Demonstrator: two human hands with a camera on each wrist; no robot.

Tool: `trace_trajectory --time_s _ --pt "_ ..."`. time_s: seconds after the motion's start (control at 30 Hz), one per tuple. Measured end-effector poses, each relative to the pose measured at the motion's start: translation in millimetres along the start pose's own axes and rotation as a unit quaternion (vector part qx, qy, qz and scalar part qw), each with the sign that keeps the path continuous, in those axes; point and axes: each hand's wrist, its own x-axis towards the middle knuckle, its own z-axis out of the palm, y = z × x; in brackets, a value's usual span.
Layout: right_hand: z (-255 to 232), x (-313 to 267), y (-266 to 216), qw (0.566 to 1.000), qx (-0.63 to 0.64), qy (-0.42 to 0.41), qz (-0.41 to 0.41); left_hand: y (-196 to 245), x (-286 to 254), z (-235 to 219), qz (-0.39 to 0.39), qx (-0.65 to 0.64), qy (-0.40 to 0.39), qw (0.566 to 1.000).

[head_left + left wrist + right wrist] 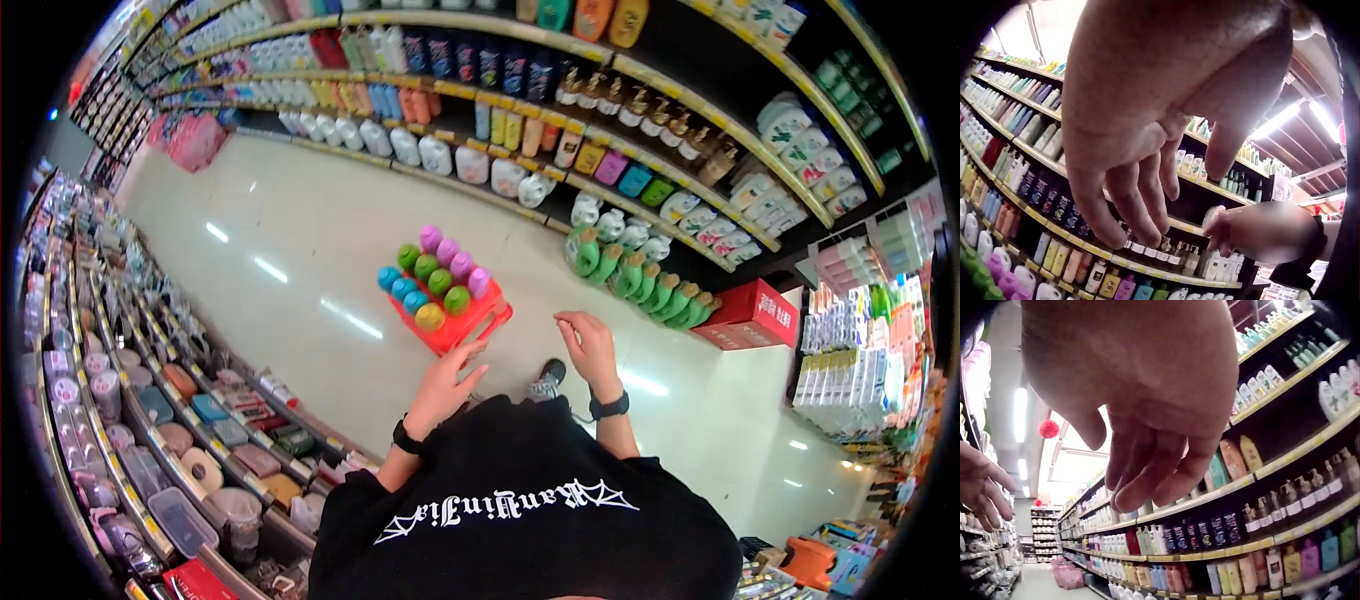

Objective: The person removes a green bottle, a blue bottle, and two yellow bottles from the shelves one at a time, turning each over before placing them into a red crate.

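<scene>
My left hand [447, 388] is held out in front of my body with its fingers loose and nothing in them. To its right, my right hand [590, 350] is likewise raised and holds nothing, its fingers slightly bent. Beyond the left fingertips a red plastic stool or crate [487, 325] stands on the floor. Several colourful bottles are grouped in rows on it: purple bottles [461, 265], green bottles [426, 267], blue bottles [402, 290] and a yellow bottle [430, 317]. In the left wrist view the loose left fingers [1141, 200] hang down in front of the shelves.
Ahead, long shelves carry pump bottles [655, 118], dark bottles [465, 60] and white jugs [435, 155]. Green bottles [640, 280] line the floor by a red box [755, 315]. On the left, a shelf holds plastic containers [180, 520]. A pink bundle [190, 140] lies farther down the aisle.
</scene>
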Motion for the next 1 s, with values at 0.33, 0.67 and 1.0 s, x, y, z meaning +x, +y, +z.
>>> trace_trajectory --time_s 0.33,0.67,1.0 --pt "-154.4 -19.4 99.3 0.992 -0.032 0.109 0.055 65.7 105.8 144.9 0.084 0.018 -0.089 0.992" --pt "-232.2 -48.1 148.8 0.971 -0.042 0.202 0.118 129.7 171.2 227.9 0.119 0.046 -0.190 0.974" --pt "-245.9 -11.0 177.7 0.977 -0.061 0.170 0.115 137.7 232.7 252.0 0.137 0.055 -0.212 0.966"
